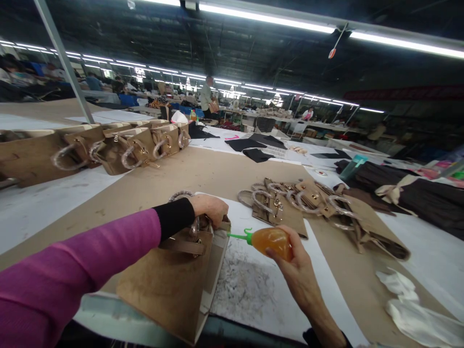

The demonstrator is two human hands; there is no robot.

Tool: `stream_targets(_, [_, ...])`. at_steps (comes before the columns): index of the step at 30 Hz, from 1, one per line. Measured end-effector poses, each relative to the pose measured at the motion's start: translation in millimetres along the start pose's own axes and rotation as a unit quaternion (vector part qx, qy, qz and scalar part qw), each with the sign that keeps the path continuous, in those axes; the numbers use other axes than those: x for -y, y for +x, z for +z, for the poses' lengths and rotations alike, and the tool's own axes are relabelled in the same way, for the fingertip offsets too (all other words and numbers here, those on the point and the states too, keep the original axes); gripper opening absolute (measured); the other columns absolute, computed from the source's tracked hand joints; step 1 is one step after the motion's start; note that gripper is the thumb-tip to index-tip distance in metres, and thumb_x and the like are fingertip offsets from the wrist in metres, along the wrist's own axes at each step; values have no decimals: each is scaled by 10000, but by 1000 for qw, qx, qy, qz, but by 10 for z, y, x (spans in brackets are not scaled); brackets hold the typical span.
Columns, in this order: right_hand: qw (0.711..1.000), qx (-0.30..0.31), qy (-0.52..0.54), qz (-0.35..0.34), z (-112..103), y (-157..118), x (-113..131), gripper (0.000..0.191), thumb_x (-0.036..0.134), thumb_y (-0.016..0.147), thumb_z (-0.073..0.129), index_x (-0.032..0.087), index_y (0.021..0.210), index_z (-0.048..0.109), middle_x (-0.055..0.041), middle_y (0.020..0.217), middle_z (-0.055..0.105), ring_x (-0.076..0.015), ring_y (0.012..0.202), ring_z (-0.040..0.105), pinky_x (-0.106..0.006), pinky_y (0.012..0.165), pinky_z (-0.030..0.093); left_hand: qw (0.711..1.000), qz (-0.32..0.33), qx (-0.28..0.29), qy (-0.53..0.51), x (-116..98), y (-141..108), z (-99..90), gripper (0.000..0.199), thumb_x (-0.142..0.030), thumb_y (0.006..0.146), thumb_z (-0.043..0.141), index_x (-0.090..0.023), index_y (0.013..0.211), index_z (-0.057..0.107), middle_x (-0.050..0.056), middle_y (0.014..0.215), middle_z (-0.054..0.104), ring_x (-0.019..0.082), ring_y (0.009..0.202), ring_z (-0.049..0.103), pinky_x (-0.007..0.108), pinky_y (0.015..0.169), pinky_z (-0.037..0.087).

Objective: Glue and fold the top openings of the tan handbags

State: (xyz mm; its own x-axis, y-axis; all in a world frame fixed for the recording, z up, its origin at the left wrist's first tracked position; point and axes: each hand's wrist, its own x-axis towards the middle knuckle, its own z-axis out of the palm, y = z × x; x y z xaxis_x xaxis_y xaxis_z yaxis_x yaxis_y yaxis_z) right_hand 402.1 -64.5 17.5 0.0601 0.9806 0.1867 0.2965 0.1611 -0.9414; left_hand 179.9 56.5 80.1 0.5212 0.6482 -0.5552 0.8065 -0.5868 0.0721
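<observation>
A brown handbag (165,285) lies on its side at the table's front edge, its opening toward the right. My left hand (212,210) is closed on the upper edge of this bag, near the handles and metal fittings; the fingertips are partly hidden. In my right hand (290,251) is a squeeze bottle (270,241) of amber liquid, with a green nozzle pointing left. The nozzle's tip is close to the bag's edge below my left fingers; whether it touches, I cannot tell. A stained white sheet (250,285) lies under the bottle.
Several brown handbags (141,147) stand in a row at the left. More flat bags (286,208) are piled at the right, handles wrapped in clear film. Crumpled white plastic (416,304) lies front right, black pieces (250,143) farther back. A person (207,96) stands beyond the table.
</observation>
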Motion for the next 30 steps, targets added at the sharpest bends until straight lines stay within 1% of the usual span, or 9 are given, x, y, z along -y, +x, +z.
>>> stream_targets(4, [999,12,27,17,-17,7,-26,483,435,773,698,231,1151,478,-31,978,603,-249,873,570,-392,824,456,1000,1,3,5,-8,-7,-6,370,-189,523,586,-104,861,712,132,835,693,205,592,580,271,471,410])
stream_targets(8, [998,-5,60,20,-12,14,-15,489,430,770,707,230,1152,478,-40,1019,593,-262,913,567,-398,801,494,1000,6,0,3,-16,-28,-12,362,-195,536,592,-104,868,706,131,844,693,199,592,577,265,471,404])
stream_targets(11, [997,-5,66,26,3,22,2,506,427,753,725,216,1147,488,-51,1011,596,-273,905,574,-403,777,513,1000,5,-8,4,-17,-32,-5,340,-194,540,593,-106,849,702,133,850,694,204,602,578,265,473,402])
stream_targets(15, [997,7,61,40,21,14,10,505,428,757,720,208,1144,481,-50,986,597,-268,881,574,-400,767,512,1000,4,-12,6,-1,-13,21,343,-193,535,592,-112,851,699,129,866,694,204,605,579,267,477,405])
stream_targets(22, [998,48,16,36,3,-28,30,461,437,774,698,223,1118,476,-7,915,593,-217,806,558,-327,724,480,1000,8,-25,1,33,61,83,245,-172,525,599,-108,743,692,98,752,687,174,559,560,257,500,417])
stream_targets(26, [997,65,7,42,-16,-66,24,462,447,775,691,223,1112,469,1,895,594,-205,800,550,-307,719,471,1000,20,-19,9,39,76,86,301,-177,532,596,-95,802,703,127,795,692,201,584,577,289,519,437])
stream_targets(30, [995,80,-9,51,-42,-124,-1,442,433,779,684,230,1109,473,9,879,595,-200,794,546,-303,722,473,1000,8,-7,7,21,40,55,355,-202,542,590,-107,865,700,137,871,696,213,634,594,277,505,430])
